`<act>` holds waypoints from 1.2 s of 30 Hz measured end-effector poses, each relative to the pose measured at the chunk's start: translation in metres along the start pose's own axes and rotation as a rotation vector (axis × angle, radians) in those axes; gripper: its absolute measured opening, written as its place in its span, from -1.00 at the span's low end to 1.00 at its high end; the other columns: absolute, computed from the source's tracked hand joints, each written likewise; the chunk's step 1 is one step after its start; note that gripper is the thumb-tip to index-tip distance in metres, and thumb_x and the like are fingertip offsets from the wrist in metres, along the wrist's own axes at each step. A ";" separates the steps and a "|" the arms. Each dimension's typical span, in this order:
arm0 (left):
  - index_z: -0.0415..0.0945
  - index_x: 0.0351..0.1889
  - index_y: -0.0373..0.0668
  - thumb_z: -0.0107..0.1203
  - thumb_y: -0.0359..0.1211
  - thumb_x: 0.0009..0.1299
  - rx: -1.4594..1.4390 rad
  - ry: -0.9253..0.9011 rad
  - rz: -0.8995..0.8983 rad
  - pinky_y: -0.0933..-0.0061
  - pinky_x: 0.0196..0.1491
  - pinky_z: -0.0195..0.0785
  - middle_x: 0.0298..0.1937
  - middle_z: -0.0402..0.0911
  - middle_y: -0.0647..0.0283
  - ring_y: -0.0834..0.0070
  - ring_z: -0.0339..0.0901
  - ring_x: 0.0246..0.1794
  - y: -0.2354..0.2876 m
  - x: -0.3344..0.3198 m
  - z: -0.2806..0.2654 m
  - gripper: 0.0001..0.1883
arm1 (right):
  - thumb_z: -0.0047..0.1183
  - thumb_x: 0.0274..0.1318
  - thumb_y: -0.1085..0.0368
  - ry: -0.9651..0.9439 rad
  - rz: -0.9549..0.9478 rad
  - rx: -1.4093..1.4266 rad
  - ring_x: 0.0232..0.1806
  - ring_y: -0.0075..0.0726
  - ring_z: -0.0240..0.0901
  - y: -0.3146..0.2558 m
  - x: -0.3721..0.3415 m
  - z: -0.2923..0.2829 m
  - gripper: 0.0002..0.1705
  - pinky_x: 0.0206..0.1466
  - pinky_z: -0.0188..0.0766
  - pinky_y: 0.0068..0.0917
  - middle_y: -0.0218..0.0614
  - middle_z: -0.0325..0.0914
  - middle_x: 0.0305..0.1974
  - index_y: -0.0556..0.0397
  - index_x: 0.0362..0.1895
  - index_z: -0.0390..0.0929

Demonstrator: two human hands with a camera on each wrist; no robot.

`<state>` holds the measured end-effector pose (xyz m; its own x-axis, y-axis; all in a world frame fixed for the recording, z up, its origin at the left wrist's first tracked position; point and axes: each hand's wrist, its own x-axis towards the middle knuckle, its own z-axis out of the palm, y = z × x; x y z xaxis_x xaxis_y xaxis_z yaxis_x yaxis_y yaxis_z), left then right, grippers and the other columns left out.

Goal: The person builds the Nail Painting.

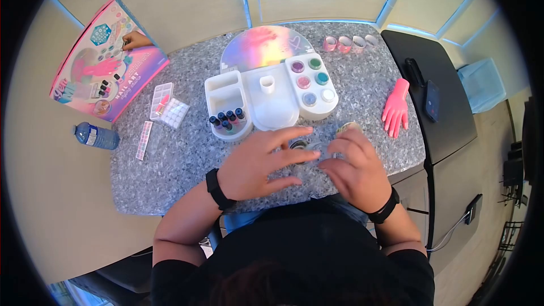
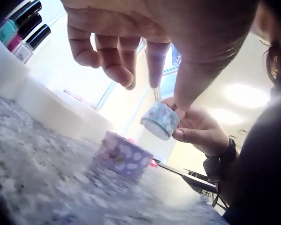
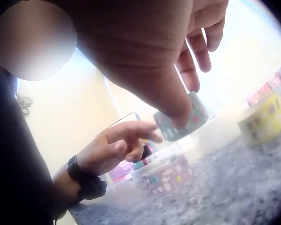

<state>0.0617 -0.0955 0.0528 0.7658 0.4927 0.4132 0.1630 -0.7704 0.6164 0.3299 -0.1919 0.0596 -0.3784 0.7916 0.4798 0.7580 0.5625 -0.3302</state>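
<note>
My right hand (image 1: pixel 360 170) pinches a short pale blue ring (image 2: pixel 160 121) with a small printed pattern between thumb and fingers, above the tabletop. Opposite it, my left hand (image 1: pixel 260 164) is spread with its fingers extended and holds nothing; in the right wrist view its fingertips come right up to the blue ring. Beneath the hands a purple patterned ring (image 2: pixel 123 157) stands on the granite top (image 1: pixel 175 164). A yellow patterned ring (image 3: pixel 264 119) stands on the table near the right hand, mostly covered by that hand in the head view.
Ahead stands a white nail-art station (image 1: pixel 275 110) with glitter pots and several polish bottles (image 1: pixel 226 118). A pink model hand (image 1: pixel 396 107) lies at right, with pink rings (image 1: pixel 344 44) behind. Left are bead boxes (image 1: pixel 173 112), a water bottle (image 1: pixel 96 135) and a kit box (image 1: pixel 107 65).
</note>
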 end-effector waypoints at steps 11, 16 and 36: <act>0.78 -0.22 0.10 0.54 -0.29 0.13 0.456 0.050 0.169 0.08 0.37 0.47 0.52 0.69 0.33 0.26 0.62 0.38 -0.003 -0.002 -0.008 -0.75 | 0.44 0.16 0.22 -0.051 -0.213 -0.014 0.07 -0.29 0.58 -0.011 0.008 0.017 -0.82 0.15 0.42 -0.20 -0.53 0.66 0.01 -0.15 -0.15 0.76; 0.75 -0.24 0.06 0.54 -0.27 0.18 0.502 0.043 0.134 0.06 0.37 0.46 0.49 0.70 0.33 0.24 0.62 0.35 -0.005 -0.002 -0.010 -0.77 | 0.43 0.20 0.22 -0.091 -0.144 -0.054 -0.04 -0.29 0.57 -0.006 0.006 0.016 -0.78 0.06 0.41 -0.22 -0.50 0.61 -0.08 -0.18 -0.08 0.72; 0.80 -0.23 0.09 0.57 -0.17 0.24 0.456 -0.023 0.038 0.02 0.45 0.39 0.44 0.71 0.38 0.26 0.60 0.37 -0.011 -0.004 -0.007 -0.79 | 0.35 0.27 0.25 -0.209 0.035 -0.059 0.31 -0.04 0.61 -0.008 0.010 0.012 -0.81 0.28 0.57 -0.06 -0.29 0.64 0.34 -0.04 -0.08 0.70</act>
<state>0.0526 -0.0860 0.0495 0.7890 0.4560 0.4118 0.3881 -0.8894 0.2414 0.3141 -0.1854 0.0571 -0.4480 0.8463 0.2882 0.8003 0.5233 -0.2926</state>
